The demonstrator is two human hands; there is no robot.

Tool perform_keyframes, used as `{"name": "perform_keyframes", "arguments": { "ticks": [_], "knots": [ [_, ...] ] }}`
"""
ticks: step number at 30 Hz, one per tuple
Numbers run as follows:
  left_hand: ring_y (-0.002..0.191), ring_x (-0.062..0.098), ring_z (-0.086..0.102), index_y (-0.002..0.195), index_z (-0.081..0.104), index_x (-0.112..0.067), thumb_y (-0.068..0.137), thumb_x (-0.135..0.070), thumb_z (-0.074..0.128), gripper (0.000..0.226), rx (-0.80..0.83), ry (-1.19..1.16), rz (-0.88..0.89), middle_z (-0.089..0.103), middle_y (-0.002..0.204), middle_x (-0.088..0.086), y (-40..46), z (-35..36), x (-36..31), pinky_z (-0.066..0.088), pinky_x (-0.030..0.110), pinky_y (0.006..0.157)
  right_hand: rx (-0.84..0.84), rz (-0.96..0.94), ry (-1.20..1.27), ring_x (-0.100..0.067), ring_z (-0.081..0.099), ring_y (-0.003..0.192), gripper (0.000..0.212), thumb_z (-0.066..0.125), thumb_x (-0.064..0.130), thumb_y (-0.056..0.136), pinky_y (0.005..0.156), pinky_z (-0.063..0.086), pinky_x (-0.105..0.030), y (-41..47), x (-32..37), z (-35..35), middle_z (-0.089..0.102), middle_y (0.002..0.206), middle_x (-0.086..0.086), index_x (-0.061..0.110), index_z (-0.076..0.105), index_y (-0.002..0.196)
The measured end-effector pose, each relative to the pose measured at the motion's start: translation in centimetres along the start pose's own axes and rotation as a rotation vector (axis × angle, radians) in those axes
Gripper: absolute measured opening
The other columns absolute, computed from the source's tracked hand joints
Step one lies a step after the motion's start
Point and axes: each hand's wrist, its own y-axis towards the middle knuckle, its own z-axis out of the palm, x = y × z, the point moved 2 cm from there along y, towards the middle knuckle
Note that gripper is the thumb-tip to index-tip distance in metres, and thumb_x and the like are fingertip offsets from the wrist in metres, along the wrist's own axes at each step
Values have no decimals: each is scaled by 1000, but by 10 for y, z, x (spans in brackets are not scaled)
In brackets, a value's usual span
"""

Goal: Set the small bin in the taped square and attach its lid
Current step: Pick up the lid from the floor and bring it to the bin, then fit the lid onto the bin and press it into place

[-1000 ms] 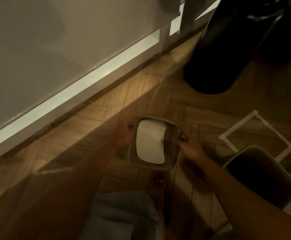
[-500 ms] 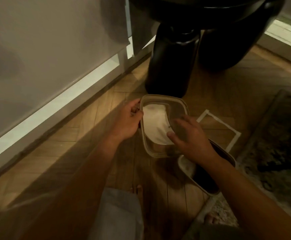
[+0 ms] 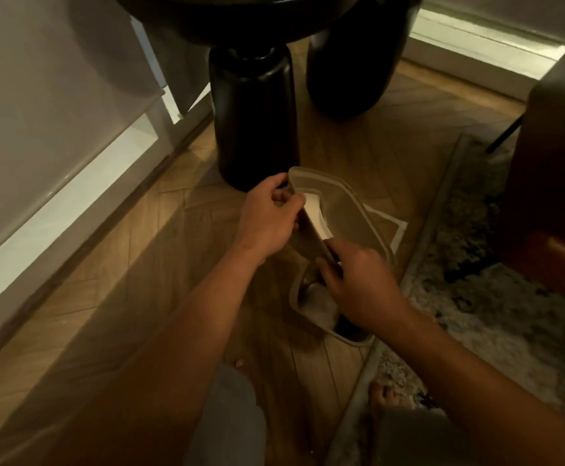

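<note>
I hold the beige lid frame (image 3: 358,210), with its white swing flap (image 3: 314,215), tilted in the air. My left hand (image 3: 267,216) grips its far left edge. My right hand (image 3: 358,284) grips its near corner. Directly beneath it the small beige bin (image 3: 311,304) stands open on the wooden floor, partly hidden by my right hand. The white taped square (image 3: 400,230) lies just beyond the bin. Only its right corner shows behind the lid, so I cannot tell whether the bin's base touches the tape.
Two thick black table legs (image 3: 252,112) (image 3: 351,62) stand close behind the taped square. A shaggy rug (image 3: 509,297) borders the bin on the right, with dark furniture (image 3: 560,163) past it. A pale cabinet front (image 3: 38,95) runs along the left. My bare feet (image 3: 382,395) are below.
The lid left the floor at the left and moved right, over the bin. My right hand shifted from the flap to the lid's near corner, and the flap swung steeply.
</note>
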Motion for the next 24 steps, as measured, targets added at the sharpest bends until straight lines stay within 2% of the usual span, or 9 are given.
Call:
{"name": "perform_keyframes", "arguments": {
  "ticks": [2, 5, 8, 11, 13, 15, 17, 21, 24],
  "knots": [
    [87, -15, 63, 142, 51, -26, 93, -38, 65, 52, 9, 65, 57, 65, 100, -19, 1, 11, -1, 56, 11, 70, -62, 58, -15, -2, 53, 62, 8, 57, 26, 96, 52, 35, -16, 0, -13, -9, 56, 72, 13, 27, 57, 88],
    [95, -11, 62, 143, 51, -25, 93, -42, 63, 54, 47, 98, 92, 61, 123, -15, 0, 29, 2, 54, 14, 74, -174, 153, 47, -8, 55, 59, 16, 54, 30, 99, 47, 40, -25, 3, -34, -29, 58, 70, 5, 19, 56, 88],
    [100, -9, 55, 146, 45, -31, 94, -47, 60, 56, 57, 217, 73, 50, 140, -10, -1, 38, 9, 46, 14, 78, -278, 239, 270, -8, 60, 61, 22, 50, 37, 100, 45, 42, -17, 9, -47, -50, 61, 69, 4, 22, 59, 88],
    [126, 12, 53, 152, 38, -28, 97, -54, 52, 63, 119, 280, -91, 45, 152, -3, 2, 47, 21, 44, 31, 99, -349, 316, 518, -19, 70, 76, 38, 45, 53, 98, 56, 57, -40, 14, -61, -65, 71, 86, -3, 21, 65, 96],
    [135, 23, 48, 154, 38, -20, 100, -58, 41, 66, 200, 311, -200, 44, 155, 4, 5, 53, 30, 35, 30, 104, -388, 362, 689, -20, 73, 88, 45, 44, 57, 97, 62, 60, -39, 16, -70, -69, 75, 98, -4, 22, 69, 104],
    [122, 23, 56, 153, 38, -21, 101, -63, 29, 68, 275, 286, -281, 46, 153, 6, 4, 58, 35, 42, 39, 106, -418, 408, 906, -13, 74, 92, 40, 46, 53, 98, 66, 59, -26, 18, -76, -71, 77, 101, 2, 25, 74, 102],
    [107, 19, 56, 155, 35, -29, 97, -70, 20, 72, 314, 181, -386, 48, 150, 5, 3, 62, 37, 51, 48, 97, -427, 475, 1126, -16, 74, 94, 37, 50, 46, 99, 70, 59, -26, 21, -80, -71, 78, 101, -1, 25, 80, 93],
    [131, 31, 47, 156, 28, -34, 92, -77, 21, 77, 348, -55, -463, 43, 154, 5, 3, 70, 43, 44, 55, 103, -482, 619, 1378, -23, 75, 92, 32, 57, 32, 99, 69, 59, -34, 26, -94, -63, 77, 101, -10, 10, 80, 94],
    [131, 33, 48, 157, 28, -24, 97, -69, 27, 74, 322, -138, -495, 43, 154, 8, 5, 70, 46, 44, 50, 103, -441, 684, 1441, -25, 75, 90, 24, 60, 23, 96, 70, 59, -37, 25, -108, -57, 77, 102, -13, 7, 77, 102]
  ]
}}
